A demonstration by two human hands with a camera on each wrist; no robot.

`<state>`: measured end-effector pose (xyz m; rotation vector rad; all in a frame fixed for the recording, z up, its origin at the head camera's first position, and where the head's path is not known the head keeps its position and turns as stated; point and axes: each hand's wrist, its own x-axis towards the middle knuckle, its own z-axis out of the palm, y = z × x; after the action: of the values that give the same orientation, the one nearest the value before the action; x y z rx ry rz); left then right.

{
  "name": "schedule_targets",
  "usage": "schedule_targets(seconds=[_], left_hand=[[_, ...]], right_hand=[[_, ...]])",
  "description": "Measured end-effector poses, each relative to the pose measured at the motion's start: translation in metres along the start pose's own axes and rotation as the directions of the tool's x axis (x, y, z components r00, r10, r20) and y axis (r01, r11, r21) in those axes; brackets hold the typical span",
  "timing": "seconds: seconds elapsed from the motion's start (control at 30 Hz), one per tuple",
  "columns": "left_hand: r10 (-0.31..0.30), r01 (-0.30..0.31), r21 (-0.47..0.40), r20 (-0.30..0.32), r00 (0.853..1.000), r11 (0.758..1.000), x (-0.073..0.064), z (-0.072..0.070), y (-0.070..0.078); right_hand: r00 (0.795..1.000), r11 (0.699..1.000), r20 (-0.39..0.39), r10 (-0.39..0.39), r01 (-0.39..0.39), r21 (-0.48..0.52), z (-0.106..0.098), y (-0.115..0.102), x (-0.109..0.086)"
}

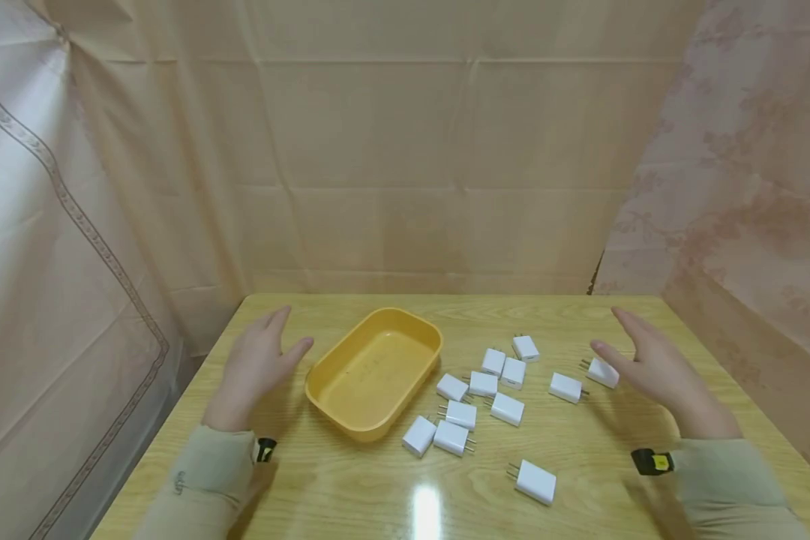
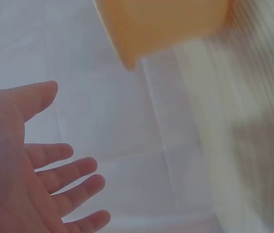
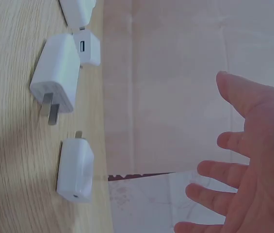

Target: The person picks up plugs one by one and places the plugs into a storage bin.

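My left hand (image 1: 256, 365) hovers left of a yellow plastic basin (image 1: 320, 409), apart from it, with the fingers spread and nothing held. In the left wrist view that hand (image 2: 35, 170) shows its extended fingers, and the basin (image 2: 161, 24) appears at the top. On the other side, my right hand (image 1: 658, 367) is held over the table, its fingers spread too. The nearest thing to it is a white plug charger (image 1: 603, 373). Several more white chargers with metal prongs lie scattered right of the basin, among them one (image 1: 536, 481) near the front.
The light wooden table (image 1: 337, 487) ends at a beige cloth backdrop (image 1: 418, 172). Pale cloth hangs at the left (image 1: 54, 300) and patterned cloth (image 1: 749, 165) at the right. Dark wrist devices (image 1: 651, 461) sit at both sleeves.
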<state>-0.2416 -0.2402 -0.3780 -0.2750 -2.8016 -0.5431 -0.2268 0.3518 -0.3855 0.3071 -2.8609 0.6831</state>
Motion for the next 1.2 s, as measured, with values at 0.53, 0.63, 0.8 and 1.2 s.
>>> schedule_targets(seconds=[0.53,0.63,0.8,1.2], left_hand=[[-0.017,0.019,-0.049,0.044,0.999,0.999,-0.001,0.017,0.021],[-0.016,0.018,-0.057,0.039,0.999,0.998,-0.002,0.02,0.023],[-0.023,0.029,-0.088,0.065,0.998,0.996,-0.002,0.023,0.024],[-0.026,0.037,-0.103,0.108,0.994,0.994,-0.001,0.028,0.026]], right_hand=[[0.999,0.998,-0.022,-0.026,0.028,0.052,0.007,-0.018,0.005],[0.999,0.998,-0.015,-0.037,0.037,0.053,0.01,-0.022,0.006],[0.999,0.998,-0.008,-0.046,0.046,0.048,0.017,-0.026,0.009],[0.999,0.999,0.044,-0.015,0.013,0.047,0.023,-0.036,0.012]])
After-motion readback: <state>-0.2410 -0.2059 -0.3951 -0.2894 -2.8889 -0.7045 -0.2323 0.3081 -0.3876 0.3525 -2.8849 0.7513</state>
